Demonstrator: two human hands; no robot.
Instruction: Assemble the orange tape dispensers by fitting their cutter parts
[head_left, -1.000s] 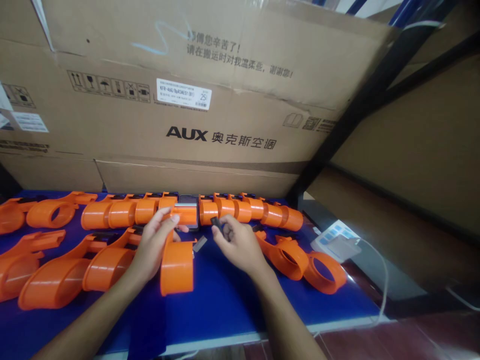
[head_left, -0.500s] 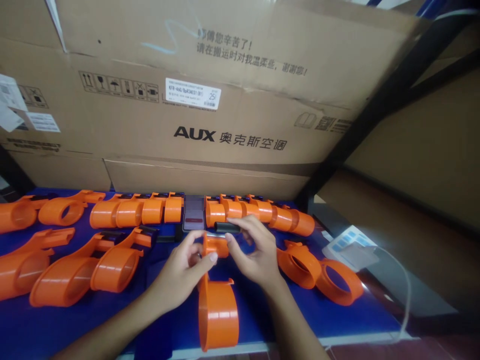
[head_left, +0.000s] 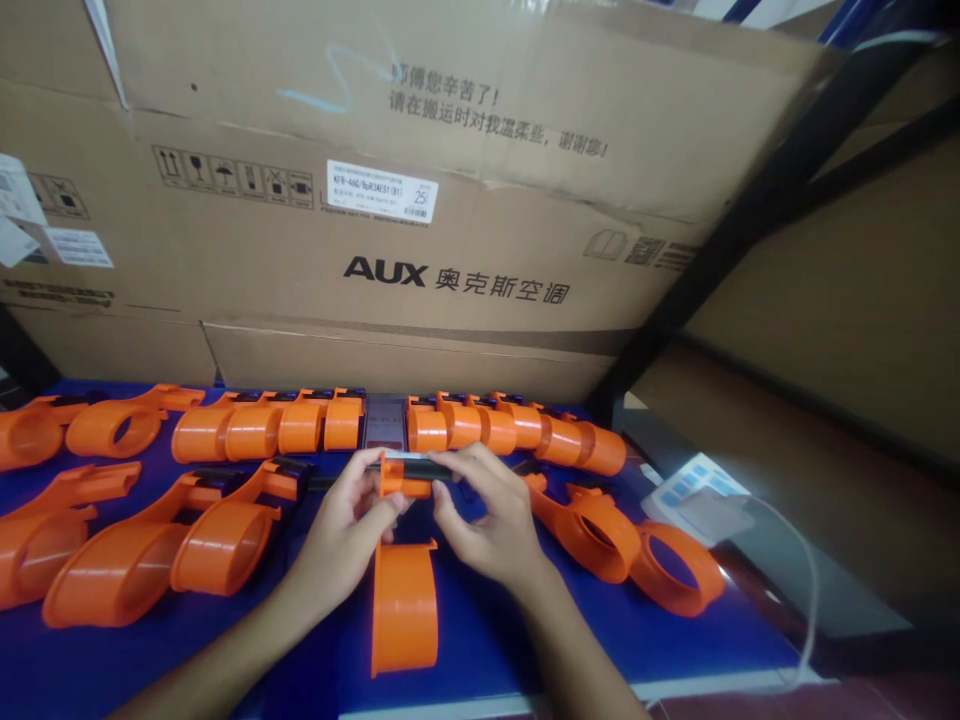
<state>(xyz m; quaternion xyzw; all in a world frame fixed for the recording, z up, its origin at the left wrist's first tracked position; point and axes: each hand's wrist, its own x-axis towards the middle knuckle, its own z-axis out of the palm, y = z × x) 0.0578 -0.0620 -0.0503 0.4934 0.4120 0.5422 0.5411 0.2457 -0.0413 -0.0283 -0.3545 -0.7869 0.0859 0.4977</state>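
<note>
Near the middle of the blue surface, my left hand (head_left: 351,525) is closed on the upper end of an orange plastic tape dispenser (head_left: 405,610). Its wide ring hangs down toward me. A toothed metal strip shows along its top edge. With thumb and fingers, my right hand (head_left: 491,515) pinches a black cylinder (head_left: 427,469) by its right end. The cylinder lies against the head of the dispenser, just under the strip. Whether it is seated there I cannot tell.
Several more orange dispensers (head_left: 202,432) line the back and left, many with dark parts on their arms. A phone (head_left: 385,424) stands at the back middle. Orange rings (head_left: 677,567) and a white box with a cable (head_left: 701,490) lie right. A large carton (head_left: 465,230) rises behind.
The black cylinder, held apart above the dispenser before, has come down against its head. Both hands and the dispenser have shifted slightly left.
</note>
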